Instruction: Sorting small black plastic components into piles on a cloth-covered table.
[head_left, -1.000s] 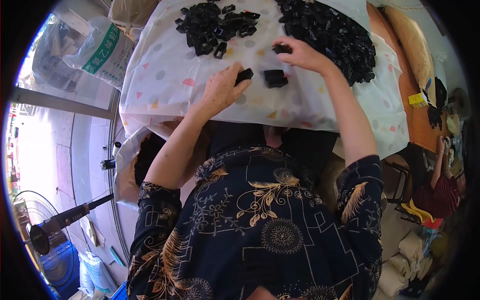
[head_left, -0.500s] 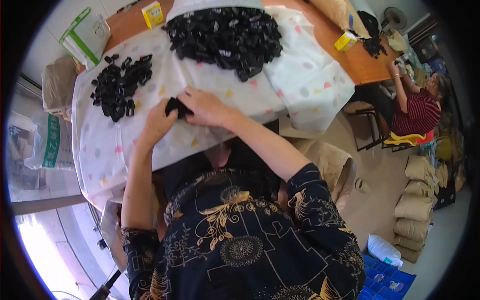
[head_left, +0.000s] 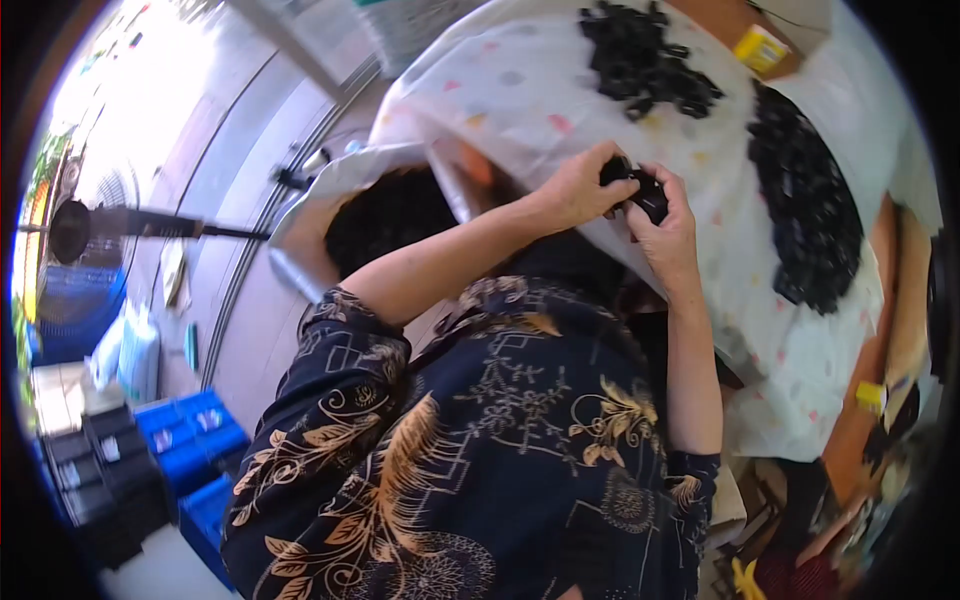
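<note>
Hands meet over white spotted cloth (head_left: 560, 110): left hand (head_left: 575, 188) and right hand (head_left: 668, 225) both gripping small black part (head_left: 640, 190), apparently mid-fitting; next move likely needs firm, aligned pressing together.

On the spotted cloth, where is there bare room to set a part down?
Free: the cloth left of the smaller black pile, and the strip between both piles near the hands. Crowded: under the larger pile along the right edge.
</note>
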